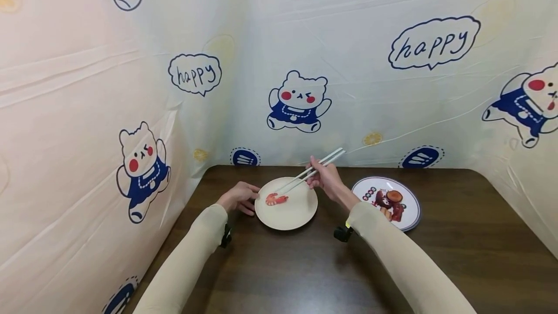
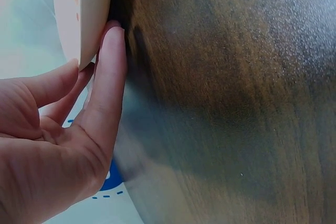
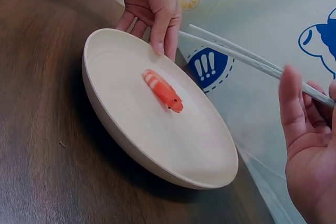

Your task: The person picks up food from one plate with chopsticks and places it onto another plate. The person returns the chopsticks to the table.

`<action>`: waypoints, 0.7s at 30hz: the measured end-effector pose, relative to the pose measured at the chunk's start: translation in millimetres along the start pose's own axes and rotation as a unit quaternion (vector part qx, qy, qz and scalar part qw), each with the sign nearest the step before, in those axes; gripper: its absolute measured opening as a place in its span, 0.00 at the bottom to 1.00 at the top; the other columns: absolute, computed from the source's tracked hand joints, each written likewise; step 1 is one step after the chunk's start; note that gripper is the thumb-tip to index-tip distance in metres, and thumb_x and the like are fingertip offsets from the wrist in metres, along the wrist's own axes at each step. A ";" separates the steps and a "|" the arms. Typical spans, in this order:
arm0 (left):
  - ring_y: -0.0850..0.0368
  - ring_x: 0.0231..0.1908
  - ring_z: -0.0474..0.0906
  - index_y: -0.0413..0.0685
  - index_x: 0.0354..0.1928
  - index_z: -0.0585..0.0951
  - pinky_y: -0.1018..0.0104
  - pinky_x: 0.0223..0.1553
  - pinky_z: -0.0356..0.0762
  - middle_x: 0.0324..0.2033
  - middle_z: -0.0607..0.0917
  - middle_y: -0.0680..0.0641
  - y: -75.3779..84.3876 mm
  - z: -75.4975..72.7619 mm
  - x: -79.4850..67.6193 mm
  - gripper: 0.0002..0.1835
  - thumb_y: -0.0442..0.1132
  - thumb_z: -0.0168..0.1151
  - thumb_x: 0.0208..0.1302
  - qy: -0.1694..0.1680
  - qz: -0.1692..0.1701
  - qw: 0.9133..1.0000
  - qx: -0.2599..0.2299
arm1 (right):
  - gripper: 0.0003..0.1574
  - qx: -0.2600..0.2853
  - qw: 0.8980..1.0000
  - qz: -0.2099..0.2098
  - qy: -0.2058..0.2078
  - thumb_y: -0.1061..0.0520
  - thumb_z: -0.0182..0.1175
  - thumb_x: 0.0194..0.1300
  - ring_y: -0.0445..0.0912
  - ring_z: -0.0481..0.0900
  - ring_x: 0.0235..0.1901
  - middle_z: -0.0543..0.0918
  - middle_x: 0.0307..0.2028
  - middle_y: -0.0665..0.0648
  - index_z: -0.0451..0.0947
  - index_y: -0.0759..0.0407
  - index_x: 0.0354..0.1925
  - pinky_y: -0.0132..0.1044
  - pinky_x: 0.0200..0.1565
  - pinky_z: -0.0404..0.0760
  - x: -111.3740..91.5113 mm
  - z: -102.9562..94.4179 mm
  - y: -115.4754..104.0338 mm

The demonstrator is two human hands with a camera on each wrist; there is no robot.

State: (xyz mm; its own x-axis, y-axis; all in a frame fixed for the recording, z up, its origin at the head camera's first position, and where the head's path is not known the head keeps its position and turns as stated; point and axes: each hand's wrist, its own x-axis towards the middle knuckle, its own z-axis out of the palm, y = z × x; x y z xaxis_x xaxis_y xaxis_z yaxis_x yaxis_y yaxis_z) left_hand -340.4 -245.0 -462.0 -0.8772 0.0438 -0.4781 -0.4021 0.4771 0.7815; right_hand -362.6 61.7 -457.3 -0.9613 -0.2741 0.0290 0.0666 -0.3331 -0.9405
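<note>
A cream plate [image 1: 298, 217] stands on the brown table with one orange-and-white shrimp [image 1: 276, 199] lying in it. At its left edge my left hand [image 1: 240, 197] pinches the rim, thumb on top and fingers underneath, as the left wrist view shows. My right hand [image 1: 324, 179] holds a pair of pale chopsticks [image 3: 236, 53], their tips pointing toward the plate. In the right wrist view those tips are apart from the shrimp, with nothing between them. The shrimp [image 3: 163, 90] lies with its head toward the plate's middle.
Right of my right forearm lies a white oval plate [image 1: 410, 202] with a dark rim and several brown and red food pieces [image 1: 395, 210] on it. A printed curtain [image 1: 348, 62] hangs behind the table and along both sides.
</note>
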 end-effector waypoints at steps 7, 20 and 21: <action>0.46 0.36 0.87 0.37 0.70 0.77 0.53 0.37 0.92 0.54 0.83 0.36 -0.9 -1.4 4.5 0.22 0.33 0.60 0.78 0.003 0.001 1.000 -0.008 | 0.32 0.007 1.000 -0.021 0.000 0.47 0.54 0.84 0.43 0.76 0.16 0.79 0.22 0.58 0.70 0.81 0.47 0.29 0.15 0.74 -1.9 -8.0 -2.3; 0.46 0.36 0.87 0.36 0.70 0.77 0.53 0.38 0.92 0.53 0.83 0.36 -1.8 -0.5 2.7 0.22 0.33 0.60 0.77 0.001 -0.001 1.000 -0.011 | 0.29 0.003 1.000 -0.021 -0.003 0.48 0.54 0.84 0.44 0.78 0.17 0.81 0.21 0.58 0.72 0.78 0.44 0.31 0.17 0.80 -6.3 -16.9 -6.7; 0.45 0.36 0.87 0.36 0.70 0.77 0.53 0.38 0.92 0.53 0.83 0.36 -1.9 -0.4 2.8 0.22 0.33 0.60 0.77 0.001 -0.001 1.000 -0.011 | 0.29 0.003 1.000 -0.020 -0.002 0.48 0.55 0.83 0.44 0.79 0.17 0.81 0.21 0.58 0.72 0.78 0.45 0.31 0.18 0.81 -6.6 -17.4 -7.1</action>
State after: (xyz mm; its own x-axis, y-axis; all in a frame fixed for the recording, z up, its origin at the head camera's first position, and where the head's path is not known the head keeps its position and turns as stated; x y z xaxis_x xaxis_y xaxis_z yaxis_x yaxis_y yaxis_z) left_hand -342.1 -246.1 -464.6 -0.8767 0.0417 -0.4793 -0.4097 0.4573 0.7893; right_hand -361.5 81.6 -456.7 -0.9619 -0.2647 0.0685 0.0292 -0.3486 -0.9368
